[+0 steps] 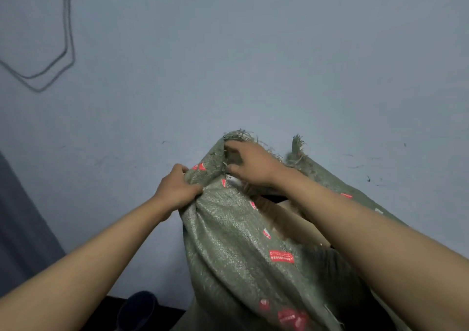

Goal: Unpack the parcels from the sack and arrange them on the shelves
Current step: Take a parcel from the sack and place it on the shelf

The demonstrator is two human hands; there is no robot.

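Sack [236, 241] hides its parcels — bottom cut off.

sack [236, 241] stands on floor [253, 64], filling frame from centre toward 5 o'clock. left hand [175, 188] grips sack's mouth edge at its 9 o'clock side; right hand [251, 165] pinches the rim at 12 o'clock. parcel [297, 219] lies inside the mouth, under the right forearm. cable [48, 71] lies on floor at 10 o'clock, well apart from sack.
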